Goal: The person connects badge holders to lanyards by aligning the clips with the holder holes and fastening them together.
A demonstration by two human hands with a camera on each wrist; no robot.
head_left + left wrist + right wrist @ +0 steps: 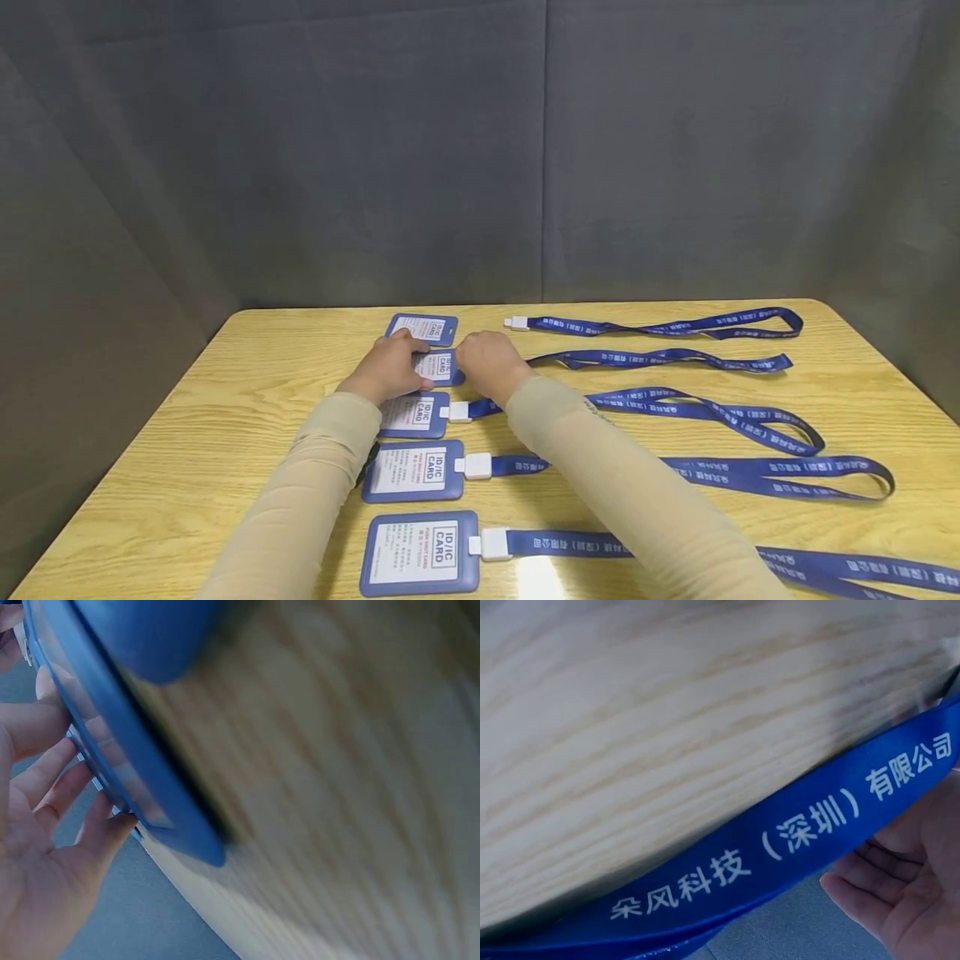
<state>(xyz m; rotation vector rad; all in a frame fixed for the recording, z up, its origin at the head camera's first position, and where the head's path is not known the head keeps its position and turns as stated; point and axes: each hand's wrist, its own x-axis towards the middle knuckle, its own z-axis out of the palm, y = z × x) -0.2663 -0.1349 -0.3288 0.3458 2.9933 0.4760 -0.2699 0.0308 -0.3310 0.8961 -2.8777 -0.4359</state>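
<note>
In the head view, my left hand [384,367] holds a blue ID card holder [441,367], second from the back of a column, thumb at its near edge and fingers at its far edge. The left wrist view shows the fingers of that hand [56,847] against a blue-framed clear holder [161,776]. My right hand [489,363], fingers curled, is at the holder's right end and grips the end of a blue lanyard [652,358]. Its clip is hidden. Close up, the printed strap [780,832] runs into the right hand [922,892].
At the back lies a card holder [442,327] apart from its lanyard [660,327]. Nearer, three card holders, the closest one [420,554] included, are joined by white clips [495,543] to lanyards stretching right. The wooden table [225,433] ends before a dark curtain [450,167].
</note>
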